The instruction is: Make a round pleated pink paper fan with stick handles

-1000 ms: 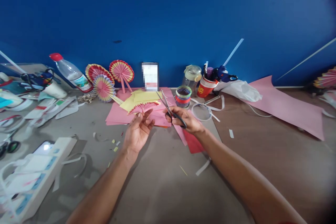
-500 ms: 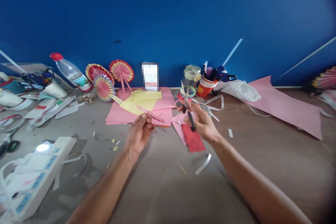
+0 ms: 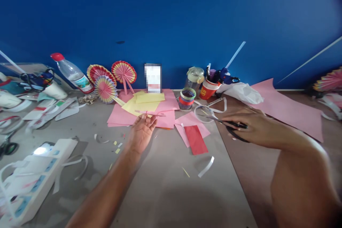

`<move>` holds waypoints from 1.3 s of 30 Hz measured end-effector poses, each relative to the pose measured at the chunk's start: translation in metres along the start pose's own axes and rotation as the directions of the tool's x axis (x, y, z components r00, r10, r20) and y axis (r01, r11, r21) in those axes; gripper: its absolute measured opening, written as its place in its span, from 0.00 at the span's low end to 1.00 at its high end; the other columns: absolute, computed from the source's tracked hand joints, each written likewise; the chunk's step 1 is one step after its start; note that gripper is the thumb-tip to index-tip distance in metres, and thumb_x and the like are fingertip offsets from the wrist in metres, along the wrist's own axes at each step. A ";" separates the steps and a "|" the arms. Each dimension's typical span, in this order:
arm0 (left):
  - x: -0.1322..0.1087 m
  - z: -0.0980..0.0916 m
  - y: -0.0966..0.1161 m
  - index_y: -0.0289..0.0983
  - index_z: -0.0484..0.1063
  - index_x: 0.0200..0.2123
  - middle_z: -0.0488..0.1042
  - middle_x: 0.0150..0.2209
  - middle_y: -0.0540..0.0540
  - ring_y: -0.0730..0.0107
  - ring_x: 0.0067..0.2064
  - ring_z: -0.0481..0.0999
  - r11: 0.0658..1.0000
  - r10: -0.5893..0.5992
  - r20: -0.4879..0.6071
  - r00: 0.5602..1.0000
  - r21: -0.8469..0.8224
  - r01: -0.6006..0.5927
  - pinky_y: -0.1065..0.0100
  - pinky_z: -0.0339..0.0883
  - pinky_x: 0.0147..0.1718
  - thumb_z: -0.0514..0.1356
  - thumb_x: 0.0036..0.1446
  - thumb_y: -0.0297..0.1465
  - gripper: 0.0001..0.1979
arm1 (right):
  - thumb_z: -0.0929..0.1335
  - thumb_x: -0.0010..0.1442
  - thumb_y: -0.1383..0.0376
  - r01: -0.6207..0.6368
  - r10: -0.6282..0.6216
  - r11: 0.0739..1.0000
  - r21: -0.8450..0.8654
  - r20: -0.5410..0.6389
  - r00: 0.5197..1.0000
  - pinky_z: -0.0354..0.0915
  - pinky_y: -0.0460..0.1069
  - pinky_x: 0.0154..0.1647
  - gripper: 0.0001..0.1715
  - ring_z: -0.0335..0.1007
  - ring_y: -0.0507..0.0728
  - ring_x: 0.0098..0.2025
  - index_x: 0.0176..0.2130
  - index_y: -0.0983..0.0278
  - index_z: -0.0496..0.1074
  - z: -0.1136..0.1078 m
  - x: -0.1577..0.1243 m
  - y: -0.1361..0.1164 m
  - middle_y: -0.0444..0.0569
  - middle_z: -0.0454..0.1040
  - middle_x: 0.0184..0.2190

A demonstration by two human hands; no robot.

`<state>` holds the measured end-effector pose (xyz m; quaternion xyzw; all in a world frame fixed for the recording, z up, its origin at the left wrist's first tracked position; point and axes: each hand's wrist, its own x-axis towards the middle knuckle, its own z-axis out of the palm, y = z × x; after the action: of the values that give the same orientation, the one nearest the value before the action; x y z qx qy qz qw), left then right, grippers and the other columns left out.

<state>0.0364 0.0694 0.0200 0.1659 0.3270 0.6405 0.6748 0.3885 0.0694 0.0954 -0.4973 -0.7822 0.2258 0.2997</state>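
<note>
My left hand (image 3: 141, 132) is closed in a pinch on a folded pink paper fan piece (image 3: 153, 113), held over the pink sheets (image 3: 120, 117) and yellow sheets (image 3: 145, 100) at the table's middle. My right hand (image 3: 249, 125) is low over the table at the right, fingers wrapped round black-handled scissors (image 3: 232, 125) whose blades point left toward a white tape ring (image 3: 204, 113). A red paper rectangle (image 3: 195, 139) lies between the hands.
Finished paper fans (image 3: 112, 78) and a water bottle (image 3: 72, 73) stand against the blue wall. A jar (image 3: 194, 77), a tape roll (image 3: 187, 98) and a red cup with tools (image 3: 210, 86) sit behind. A power strip (image 3: 29, 178) is at left, a large pink sheet (image 3: 291, 108) at right.
My right hand has swung with the scissors from the middle out to the right and down toward the table. The left hand lowered a little with the pink fan piece now folded flat.
</note>
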 end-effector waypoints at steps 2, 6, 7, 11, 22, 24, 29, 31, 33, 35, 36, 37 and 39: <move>0.001 0.000 0.000 0.37 0.67 0.24 0.69 0.22 0.55 0.73 0.38 0.76 0.999 0.034 -0.002 0.999 -0.001 -0.034 0.64 0.65 0.47 0.66 0.46 0.28 0.09 | 0.71 0.51 0.64 -0.005 0.021 0.992 -0.122 0.132 0.991 0.67 0.57 0.40 0.21 0.73 0.62 0.41 0.47 0.52 0.76 -0.008 -0.008 0.005 0.53 0.77 0.41; -0.002 0.004 -0.002 0.37 0.68 0.25 0.69 0.22 0.54 0.76 0.31 0.73 0.983 0.138 0.011 0.990 0.124 -0.138 0.68 0.66 0.42 0.66 0.47 0.29 0.08 | 0.71 0.53 0.61 -0.041 0.043 0.999 -0.022 0.153 0.987 0.70 0.55 0.39 0.24 0.73 0.62 0.42 0.51 0.54 0.72 0.002 -0.015 -0.006 0.53 0.76 0.43; -0.003 0.006 -0.003 0.37 0.68 0.25 0.69 0.22 0.54 0.77 0.29 0.73 0.977 0.153 0.016 0.988 0.149 -0.154 0.69 0.67 0.40 0.66 0.48 0.29 0.08 | 0.71 0.53 0.62 -0.032 0.019 0.998 0.053 0.232 0.973 0.71 0.55 0.39 0.24 0.74 0.62 0.41 0.50 0.54 0.73 0.012 -0.014 -0.012 0.51 0.77 0.41; -0.007 0.010 -0.004 0.36 0.69 0.27 0.69 0.23 0.54 0.80 0.23 0.67 0.976 0.132 0.029 0.991 0.171 -0.135 0.72 0.66 0.31 0.66 0.48 0.29 0.08 | 0.68 0.55 0.63 -0.055 -0.026 0.965 0.258 0.302 0.953 0.70 0.53 0.42 0.21 0.73 0.60 0.43 0.50 0.57 0.72 0.062 0.005 -0.041 0.49 0.76 0.43; -0.006 0.008 -0.007 0.36 0.71 0.26 0.69 0.23 0.53 0.79 0.27 0.69 0.984 0.057 0.066 0.996 0.163 -0.067 0.74 0.62 0.31 0.66 0.48 0.29 0.06 | 0.69 0.53 0.66 0.190 -0.169 0.975 0.112 -0.168 0.971 0.62 0.54 0.52 0.22 0.65 0.61 0.50 0.49 0.61 0.71 0.121 0.077 -0.088 0.52 0.73 0.43; -0.006 0.007 -0.006 0.36 0.71 0.26 0.70 0.25 0.52 0.79 0.29 0.69 0.985 0.051 0.072 0.996 0.158 -0.062 0.75 0.62 0.32 0.66 0.49 0.29 0.05 | 0.68 0.54 0.66 0.283 -0.283 0.949 0.139 -0.017 0.959 0.62 0.54 0.52 0.18 0.66 0.59 0.49 0.47 0.61 0.72 0.128 0.087 -0.085 0.51 0.73 0.43; -0.004 0.003 -0.004 0.37 0.71 0.27 0.71 0.25 0.54 0.77 0.33 0.73 0.999 0.010 0.048 0.999 0.038 -0.012 0.72 0.65 0.40 0.66 0.46 0.26 0.06 | 0.66 0.57 0.63 0.268 -0.286 0.956 0.116 0.191 0.939 0.63 0.53 0.45 0.11 0.70 0.57 0.38 0.40 0.64 0.74 0.128 0.091 -0.073 0.49 0.76 0.33; -0.003 0.002 -0.004 0.37 0.70 0.27 0.71 0.24 0.54 0.76 0.33 0.74 1.000 0.005 0.041 0.999 -0.025 -0.004 0.68 0.65 0.45 0.67 0.45 0.24 0.07 | 0.66 0.58 0.63 0.237 -0.267 0.957 0.168 0.191 0.945 0.63 0.52 0.42 0.11 0.70 0.56 0.36 0.39 0.64 0.74 0.123 0.085 -0.069 0.49 0.76 0.33; -0.002 0.001 -0.004 0.36 0.70 0.26 0.72 0.24 0.54 0.75 0.34 0.75 0.998 -0.003 0.037 0.999 -0.064 0.005 0.65 0.66 0.48 0.66 0.45 0.23 0.07 | 0.66 0.57 0.63 0.240 -0.269 0.954 0.181 0.159 0.950 0.63 0.53 0.43 0.12 0.70 0.56 0.37 0.41 0.64 0.74 0.117 0.076 -0.066 0.50 0.76 0.34; -0.002 0.001 -0.004 0.36 0.70 0.27 0.73 0.25 0.53 0.74 0.36 0.76 0.997 -0.020 0.037 0.999 -0.072 0.022 0.64 0.68 0.47 0.65 0.47 0.23 0.06 | 0.67 0.56 0.64 0.257 -0.282 0.952 0.168 0.150 0.947 0.63 0.54 0.45 0.14 0.69 0.57 0.39 0.44 0.64 0.73 0.112 0.067 -0.064 0.50 0.75 0.34; -0.003 0.001 -0.004 0.35 0.70 0.27 0.73 0.25 0.53 0.74 0.36 0.76 0.997 -0.024 0.043 0.999 -0.072 0.027 0.65 0.69 0.45 0.65 0.48 0.23 0.05 | 0.67 0.56 0.64 0.261 -0.292 0.949 0.178 0.175 0.940 0.63 0.53 0.45 0.15 0.69 0.57 0.39 0.44 0.64 0.72 0.110 0.062 -0.063 0.50 0.75 0.34; -0.003 0.002 -0.005 0.34 0.70 0.27 0.73 0.25 0.53 0.74 0.35 0.76 0.997 -0.023 0.052 0.998 -0.071 0.027 0.66 0.70 0.44 0.64 0.49 0.23 0.05 | 0.67 0.57 0.64 0.259 -0.300 0.944 0.203 0.210 0.930 0.64 0.53 0.44 0.16 0.69 0.56 0.39 0.45 0.65 0.72 0.109 0.058 -0.062 0.50 0.75 0.35; -0.004 0.003 -0.005 0.33 0.70 0.27 0.72 0.25 0.52 0.75 0.33 0.76 0.997 -0.013 0.067 0.998 -0.072 0.018 0.68 0.72 0.40 0.63 0.51 0.23 0.04 | 0.67 0.57 0.63 0.229 -0.295 0.936 0.267 0.241 0.925 0.65 0.51 0.42 0.17 0.69 0.55 0.38 0.47 0.65 0.70 0.106 0.051 -0.061 0.50 0.75 0.36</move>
<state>0.0426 0.0654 0.0200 0.1598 0.2821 0.6408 0.6959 0.2596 0.0859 0.0714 -0.3122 -0.8440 0.3415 0.2713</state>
